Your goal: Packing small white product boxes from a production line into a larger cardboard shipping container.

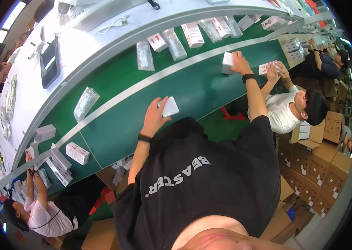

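My left hand (154, 117), with a black band on the wrist, grips a small white box (170, 106) over the near green belt (192, 93). Farther right, my right hand (240, 63), wearing a black watch, holds a second white box (227, 62) at the grey divider rail (113, 98) between the two belt lanes. My black shirt fills the lower middle of the view and hides whatever lies below my arms.
Bubble-wrapped packs (144, 55) and white-pink cartons (193, 34) lie on the far lane. A co-worker in white (284, 110) handles a carton (264, 68) to my right. Another person in pink (44, 214) works at the left near cartons (77, 153). Stacked cardboard boxes (317, 166) stand at the right.
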A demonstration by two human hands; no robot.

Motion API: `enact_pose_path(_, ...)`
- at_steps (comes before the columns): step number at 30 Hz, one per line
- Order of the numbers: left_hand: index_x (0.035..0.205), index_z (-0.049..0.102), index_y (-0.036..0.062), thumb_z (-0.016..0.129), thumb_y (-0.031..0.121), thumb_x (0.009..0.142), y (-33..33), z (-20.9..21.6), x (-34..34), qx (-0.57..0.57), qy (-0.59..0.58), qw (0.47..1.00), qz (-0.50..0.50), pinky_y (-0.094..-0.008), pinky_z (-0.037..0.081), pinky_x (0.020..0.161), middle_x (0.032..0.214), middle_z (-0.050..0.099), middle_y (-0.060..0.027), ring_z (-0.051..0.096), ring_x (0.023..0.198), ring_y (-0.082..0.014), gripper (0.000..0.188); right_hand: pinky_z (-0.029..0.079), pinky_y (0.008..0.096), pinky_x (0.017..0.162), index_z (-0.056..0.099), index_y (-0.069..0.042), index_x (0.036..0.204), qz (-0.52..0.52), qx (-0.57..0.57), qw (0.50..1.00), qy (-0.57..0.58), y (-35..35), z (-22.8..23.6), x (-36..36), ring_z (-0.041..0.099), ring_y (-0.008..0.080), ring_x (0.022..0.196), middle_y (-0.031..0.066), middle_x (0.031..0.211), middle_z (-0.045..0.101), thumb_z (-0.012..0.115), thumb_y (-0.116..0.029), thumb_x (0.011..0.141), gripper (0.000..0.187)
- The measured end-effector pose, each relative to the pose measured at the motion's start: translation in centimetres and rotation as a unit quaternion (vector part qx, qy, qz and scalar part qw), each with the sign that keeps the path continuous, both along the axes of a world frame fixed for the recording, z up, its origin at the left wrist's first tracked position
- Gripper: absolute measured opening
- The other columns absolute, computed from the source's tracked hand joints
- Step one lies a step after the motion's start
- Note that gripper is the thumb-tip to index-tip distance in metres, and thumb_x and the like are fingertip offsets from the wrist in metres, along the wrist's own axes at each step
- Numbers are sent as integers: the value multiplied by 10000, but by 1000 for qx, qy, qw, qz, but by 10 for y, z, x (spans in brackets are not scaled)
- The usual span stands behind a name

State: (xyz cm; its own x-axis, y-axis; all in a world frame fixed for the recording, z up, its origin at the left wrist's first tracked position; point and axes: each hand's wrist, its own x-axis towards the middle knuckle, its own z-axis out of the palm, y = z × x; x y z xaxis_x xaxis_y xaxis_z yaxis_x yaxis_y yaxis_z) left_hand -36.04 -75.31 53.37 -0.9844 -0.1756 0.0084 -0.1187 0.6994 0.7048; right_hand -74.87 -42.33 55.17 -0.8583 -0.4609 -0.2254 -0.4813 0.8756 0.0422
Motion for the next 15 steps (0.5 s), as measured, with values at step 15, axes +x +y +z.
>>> enact_pose_path(15,1448,491,99,838,124,694,-67,-7,5,70,16,996,50,-396,466,1049,1348,523,-172,546,1243,-304,831,500,455,935,447,-24,1358,305,-248,894,-216,-182,7,173,571,409,1139,200,1283,530,872,-313,653,873)
